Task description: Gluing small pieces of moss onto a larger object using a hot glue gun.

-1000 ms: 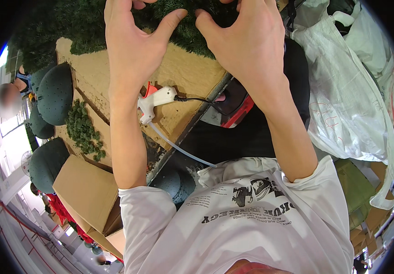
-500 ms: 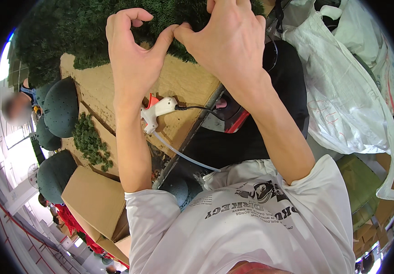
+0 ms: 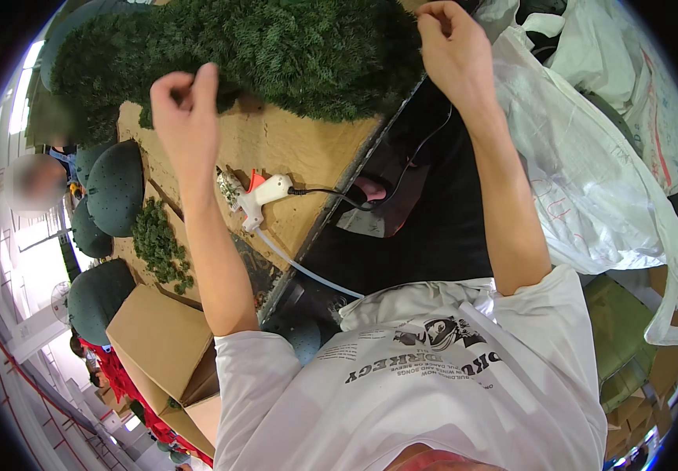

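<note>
A broad mass of dark green artificial foliage (image 3: 299,59) lies across the far side of the cardboard-topped table (image 3: 307,149). My left hand (image 3: 186,118) hovers in front of its near left part, fingers curled in toward the thumb; whatever they may hold does not show. Farther right, by the foliage's right end, my right hand (image 3: 460,59) is closed in a pinch, with nothing recognisable between the fingertips. Between my forearms a white glue gun (image 3: 264,195) with a red trigger rests on the cardboard, a pale glue stick trailing from it.
Dark green domes (image 3: 115,188) stand at the left, near a loose green sprig (image 3: 158,243) and an open cardboard box (image 3: 162,334). The gun's black cable (image 3: 323,191) crosses the table edge. White sacks (image 3: 582,157) bulge at the right. Another person is at the far left.
My hands, close together over the foliage before, have moved apart: the left toward me and left, the right out to the right. More of the foliage now shows.
</note>
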{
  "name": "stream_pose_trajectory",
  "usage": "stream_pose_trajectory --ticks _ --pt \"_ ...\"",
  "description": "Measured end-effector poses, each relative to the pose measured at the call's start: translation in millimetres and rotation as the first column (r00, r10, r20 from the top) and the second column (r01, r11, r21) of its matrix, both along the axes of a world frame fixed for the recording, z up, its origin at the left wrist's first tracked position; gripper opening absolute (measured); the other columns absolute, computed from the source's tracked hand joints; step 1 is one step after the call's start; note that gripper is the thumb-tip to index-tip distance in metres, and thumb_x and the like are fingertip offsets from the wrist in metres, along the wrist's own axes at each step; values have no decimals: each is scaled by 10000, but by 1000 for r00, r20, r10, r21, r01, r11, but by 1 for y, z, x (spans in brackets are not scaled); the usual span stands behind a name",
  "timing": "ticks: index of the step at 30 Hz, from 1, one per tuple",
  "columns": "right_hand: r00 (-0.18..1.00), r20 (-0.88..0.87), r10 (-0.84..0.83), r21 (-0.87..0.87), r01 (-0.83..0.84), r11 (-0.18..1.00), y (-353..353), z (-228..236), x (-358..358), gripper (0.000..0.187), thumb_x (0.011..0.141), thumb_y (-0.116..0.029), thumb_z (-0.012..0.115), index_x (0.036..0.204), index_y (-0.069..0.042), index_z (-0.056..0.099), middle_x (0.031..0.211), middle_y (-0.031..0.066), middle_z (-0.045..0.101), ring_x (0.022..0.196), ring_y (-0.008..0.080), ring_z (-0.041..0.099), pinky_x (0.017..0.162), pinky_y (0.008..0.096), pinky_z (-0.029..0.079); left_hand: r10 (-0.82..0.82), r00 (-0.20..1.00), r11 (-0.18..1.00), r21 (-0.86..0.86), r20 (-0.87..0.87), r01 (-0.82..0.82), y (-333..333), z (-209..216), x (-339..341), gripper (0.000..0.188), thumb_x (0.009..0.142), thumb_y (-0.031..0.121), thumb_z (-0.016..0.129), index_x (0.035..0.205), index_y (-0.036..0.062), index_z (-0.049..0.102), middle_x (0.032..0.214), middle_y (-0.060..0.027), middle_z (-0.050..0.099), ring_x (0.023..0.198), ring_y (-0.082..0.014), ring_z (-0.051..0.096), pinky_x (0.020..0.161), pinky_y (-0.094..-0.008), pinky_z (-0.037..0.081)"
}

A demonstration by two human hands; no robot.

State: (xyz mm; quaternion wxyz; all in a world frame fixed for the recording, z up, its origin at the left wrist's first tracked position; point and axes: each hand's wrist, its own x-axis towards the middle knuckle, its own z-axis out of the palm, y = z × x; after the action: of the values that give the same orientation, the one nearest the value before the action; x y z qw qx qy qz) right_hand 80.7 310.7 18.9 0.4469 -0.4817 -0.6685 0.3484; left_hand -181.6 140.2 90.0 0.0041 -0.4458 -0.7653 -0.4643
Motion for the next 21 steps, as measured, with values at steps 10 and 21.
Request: stream_pose_trajectory --ticks 10,21 --pt "873 -472 127 -279 -285 917 -24 -10 -9 596 1053 -424 550 1288 122 597 1212 204 698 1160 246 629 1020 331 453 105 880 992 9 464 -123 1 -19 -49 546 927 411 815 1108 -2 507 1020 -92 560 910 -173 598 807 -352 612" --pt "821 -483 304 -298 -480 825 -73 -11 -17 664 1002 -363 694 1396 114 450 1179 183 694 1101 185 633 952 308 497 115 915 992 7 386 -128 -27 -18 -88 508 880 325 878 1089 14 536 928 -35 568 815 -116 587 713 -291 568"
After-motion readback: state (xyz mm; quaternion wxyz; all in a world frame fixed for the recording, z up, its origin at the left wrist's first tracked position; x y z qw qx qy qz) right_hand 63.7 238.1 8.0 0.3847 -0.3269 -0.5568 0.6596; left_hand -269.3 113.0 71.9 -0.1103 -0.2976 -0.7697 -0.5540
